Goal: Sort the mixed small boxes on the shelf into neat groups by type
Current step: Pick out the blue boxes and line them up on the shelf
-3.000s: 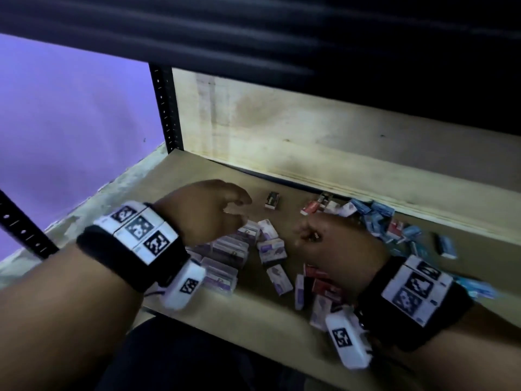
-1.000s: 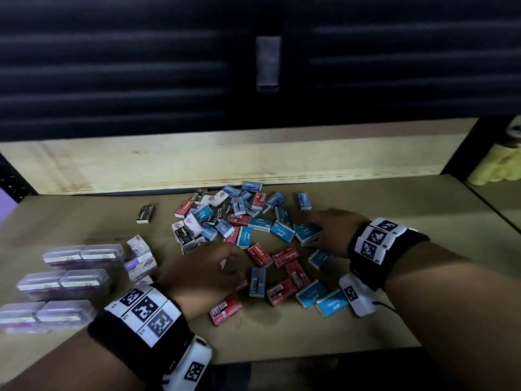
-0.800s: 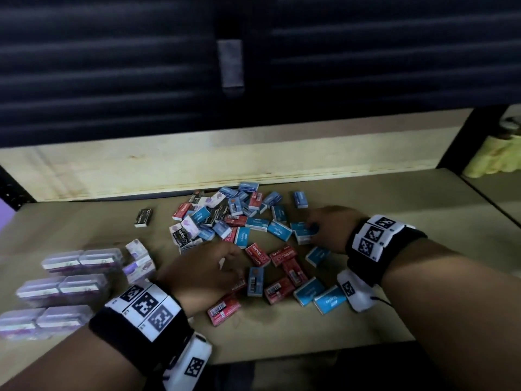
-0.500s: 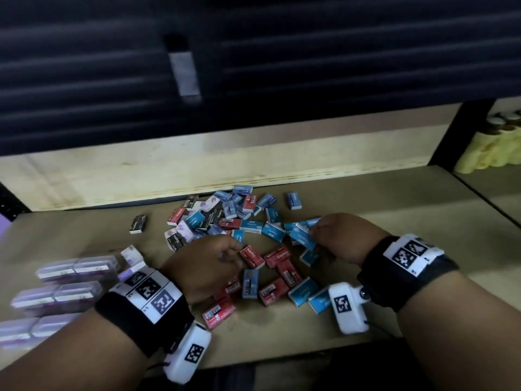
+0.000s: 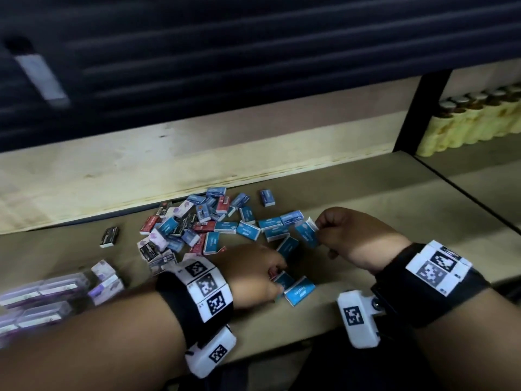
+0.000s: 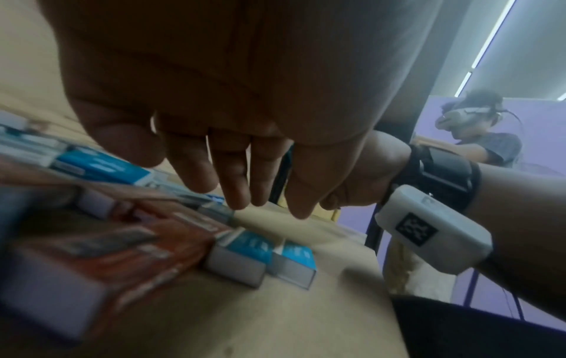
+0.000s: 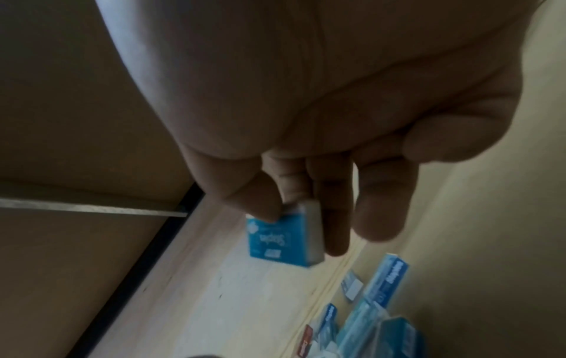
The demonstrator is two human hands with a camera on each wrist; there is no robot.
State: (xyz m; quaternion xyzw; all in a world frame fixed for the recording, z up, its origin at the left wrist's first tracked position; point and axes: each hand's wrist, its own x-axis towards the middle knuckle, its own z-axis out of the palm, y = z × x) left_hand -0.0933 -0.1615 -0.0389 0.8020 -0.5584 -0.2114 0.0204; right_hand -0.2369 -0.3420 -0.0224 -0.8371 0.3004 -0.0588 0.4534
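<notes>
A mixed pile of small blue, red, black and purple-white boxes (image 5: 208,224) lies in the middle of the wooden shelf (image 5: 380,198). My right hand (image 5: 318,230) pinches one blue box (image 5: 306,232) by its end, lifted just above the pile's right side. The right wrist view shows thumb and fingers of this right hand (image 7: 294,213) on that blue box (image 7: 281,239). My left hand (image 5: 277,275) hovers low over the near boxes, fingers pointing down and holding nothing (image 6: 245,201). Below it lie a red box (image 6: 107,254) and two blue boxes (image 6: 242,254).
Clear cases with purple labels (image 5: 42,294) sit in rows at the left, with purple-white boxes (image 5: 107,277) beside them. One black box (image 5: 109,237) lies alone. A black upright (image 5: 417,114) and yellow jars (image 5: 473,119) stand at the right. The shelf's front edge is near my wrists.
My right hand has closed on a blue box and raised it off the pile. My left hand has slid right, toward the near blue boxes. The head view has swung right.
</notes>
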